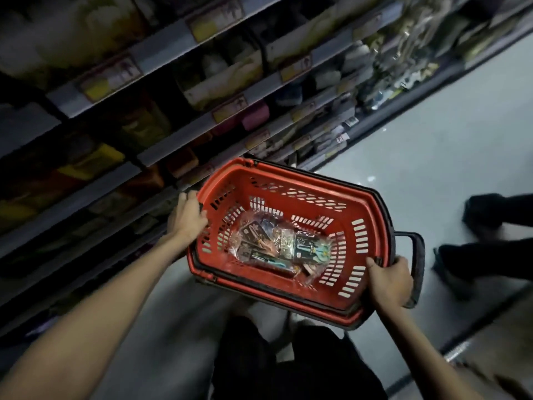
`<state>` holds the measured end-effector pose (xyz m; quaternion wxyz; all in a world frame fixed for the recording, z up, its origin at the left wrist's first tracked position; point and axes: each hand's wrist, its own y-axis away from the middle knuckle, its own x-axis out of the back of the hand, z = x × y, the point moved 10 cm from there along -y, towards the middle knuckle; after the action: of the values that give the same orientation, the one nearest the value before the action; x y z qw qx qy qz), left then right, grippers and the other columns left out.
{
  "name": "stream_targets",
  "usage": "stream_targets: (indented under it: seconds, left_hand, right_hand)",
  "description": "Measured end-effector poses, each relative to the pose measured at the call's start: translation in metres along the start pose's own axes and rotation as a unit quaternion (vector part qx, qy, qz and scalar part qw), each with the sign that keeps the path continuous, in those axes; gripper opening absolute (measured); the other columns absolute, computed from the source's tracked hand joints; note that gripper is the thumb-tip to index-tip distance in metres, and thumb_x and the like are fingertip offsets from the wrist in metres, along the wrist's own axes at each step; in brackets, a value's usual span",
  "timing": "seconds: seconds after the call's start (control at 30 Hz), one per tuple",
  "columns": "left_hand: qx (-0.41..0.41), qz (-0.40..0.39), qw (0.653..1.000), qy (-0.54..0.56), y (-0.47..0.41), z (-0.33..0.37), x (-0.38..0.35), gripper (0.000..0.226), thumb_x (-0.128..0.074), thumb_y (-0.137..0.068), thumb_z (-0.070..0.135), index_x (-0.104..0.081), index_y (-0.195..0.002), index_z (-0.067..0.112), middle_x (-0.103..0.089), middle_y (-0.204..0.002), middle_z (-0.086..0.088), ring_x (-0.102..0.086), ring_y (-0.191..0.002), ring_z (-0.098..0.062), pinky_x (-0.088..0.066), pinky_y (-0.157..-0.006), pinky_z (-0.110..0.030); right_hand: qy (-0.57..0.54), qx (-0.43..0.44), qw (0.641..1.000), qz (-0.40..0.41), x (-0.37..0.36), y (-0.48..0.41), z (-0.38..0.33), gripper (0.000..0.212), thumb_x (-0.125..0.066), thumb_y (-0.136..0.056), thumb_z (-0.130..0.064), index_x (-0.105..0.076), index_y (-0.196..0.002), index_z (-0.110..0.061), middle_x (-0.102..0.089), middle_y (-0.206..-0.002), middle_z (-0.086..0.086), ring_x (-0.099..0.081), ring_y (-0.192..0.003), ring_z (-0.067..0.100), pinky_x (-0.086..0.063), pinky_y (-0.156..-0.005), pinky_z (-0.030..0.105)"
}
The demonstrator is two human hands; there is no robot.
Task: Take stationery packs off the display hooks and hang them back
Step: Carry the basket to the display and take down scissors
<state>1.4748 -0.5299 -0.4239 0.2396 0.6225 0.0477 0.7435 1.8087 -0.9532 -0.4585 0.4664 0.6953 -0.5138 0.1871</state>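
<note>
Red plastic basket (302, 197) held level over the grey floor (418, 168), carried at both ends. Left hand (187, 217) grips the left end of the rim, fingers curled over the edge. Right hand (389, 280) is clamped on the right end, thumb on top of the rim, just beside the black handle (418, 264). Stationery packs (282, 246) in clear wrapping lie heaped on the basket bottom, touching one another. Shelving (161, 53) with yellow price labels runs along the left, blurred. Another person's dark shoes (484, 212) stand at the right edge
</note>
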Motion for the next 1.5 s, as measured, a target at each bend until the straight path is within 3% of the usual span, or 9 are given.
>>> stream_targets:
  seconds: [0.4,0.63,0.8,0.93,1.03,1.13,1.27,1.37,1.5]
  left_hand:
    - [-0.203,-0.070,0.972,-0.100,-0.121,0.028,-0.014,0.044,-0.063,-0.094,0.018,-0.041,-0.129,0.004,-0.053,-0.127,-0.028,-0.060,-0.109,-0.051,-0.052,-0.085,-0.054]
    - [-0.268,-0.079,0.954,-0.105,-0.137,0.041,-0.010,0.042,-0.060,-0.097,0.015,-0.042,-0.132,0.003,-0.049,-0.127,-0.026,-0.062,-0.103,-0.051,-0.052,-0.082,-0.054]
    - [-0.310,-0.041,0.949,-0.048,-0.140,0.050,-0.016,0.049,-0.056,-0.098,0.006,-0.038,-0.143,0.001,-0.044,-0.130,-0.027,-0.061,-0.098,-0.053,-0.052,-0.082,-0.055]
    - [-0.287,-0.036,0.957,-0.010,-0.142,0.053,-0.017,0.051,-0.054,-0.099,0.006,-0.036,-0.147,0.005,-0.042,-0.139,-0.024,-0.060,-0.106,-0.051,-0.050,-0.083,-0.052]
    - [-0.289,-0.040,0.956,-0.017,-0.142,0.053,-0.017,0.061,-0.053,-0.100,0.010,-0.028,-0.155,0.008,-0.042,-0.143,-0.023,-0.058,-0.115,-0.049,-0.050,-0.089,-0.055]
    - [-0.310,-0.027,0.948,-0.070,-0.138,0.051,-0.017,0.077,-0.059,-0.097,0.015,-0.016,-0.161,0.005,-0.042,-0.143,-0.028,-0.052,-0.122,-0.049,-0.047,-0.097,-0.060]
    - [-0.354,0.003,0.927,-0.126,-0.117,0.043,-0.010,0.086,-0.066,-0.091,0.018,-0.017,-0.160,0.000,-0.037,-0.149,-0.032,-0.043,-0.135,-0.048,-0.039,-0.110,-0.060]
    - [-0.412,0.028,0.901,-0.134,-0.094,0.040,-0.003,0.083,-0.066,-0.086,0.015,-0.025,-0.157,0.000,-0.037,-0.150,-0.032,-0.038,-0.139,-0.047,-0.034,-0.116,-0.058]
    - [-0.486,0.000,0.864,-0.134,-0.059,0.040,-0.013,0.075,-0.067,-0.086,0.012,-0.035,-0.153,0.000,-0.050,-0.141,-0.025,-0.049,-0.132,-0.041,-0.043,-0.111,-0.055]
  right_hand:
    - [-0.063,-0.180,0.972,0.134,-0.068,0.125,0.043,0.043,-0.075,-0.077,-0.043,-0.056,-0.102,-0.014,-0.071,-0.100,0.011,-0.068,-0.090,0.037,-0.055,-0.082,0.045]
    - [-0.077,-0.224,0.953,0.191,-0.085,0.172,0.045,0.038,-0.076,-0.080,-0.038,-0.053,-0.100,-0.015,-0.064,-0.092,0.003,-0.058,-0.077,0.024,-0.048,-0.074,0.036]
    - [-0.090,-0.220,0.944,0.229,-0.096,0.190,0.042,0.033,-0.073,-0.085,-0.031,-0.051,-0.102,-0.014,-0.058,-0.088,-0.001,-0.054,-0.075,0.022,-0.042,-0.071,0.032]
    - [-0.075,-0.197,0.952,0.224,-0.104,0.192,0.043,0.032,-0.069,-0.088,-0.035,-0.047,-0.103,-0.016,-0.061,-0.087,-0.001,-0.057,-0.073,0.024,-0.044,-0.069,0.033]
    - [-0.040,-0.177,0.962,0.202,-0.107,0.187,0.042,0.037,-0.066,-0.089,-0.037,-0.044,-0.111,-0.016,-0.068,-0.099,0.008,-0.063,-0.079,0.030,-0.052,-0.071,0.039]
    - [-0.027,-0.166,0.969,0.181,-0.110,0.190,0.040,0.060,-0.069,-0.089,-0.035,-0.038,-0.136,-0.016,-0.062,-0.124,0.013,-0.066,-0.103,0.037,-0.056,-0.086,0.050]
    - [0.024,-0.148,0.974,0.171,-0.112,0.206,0.031,0.091,-0.074,-0.087,-0.035,-0.018,-0.157,-0.019,-0.046,-0.143,0.018,-0.050,-0.130,0.038,-0.050,-0.103,0.056]
    - [0.081,-0.099,0.969,0.212,-0.103,0.229,0.007,0.084,-0.073,-0.086,-0.029,-0.026,-0.154,-0.013,-0.039,-0.146,0.019,-0.041,-0.135,0.037,-0.043,-0.108,0.054]
    - [0.152,0.064,0.961,0.220,-0.106,0.242,-0.042,0.065,-0.072,-0.082,-0.012,-0.050,-0.142,-0.010,-0.046,-0.137,0.018,-0.045,-0.130,0.036,-0.044,-0.108,0.051]
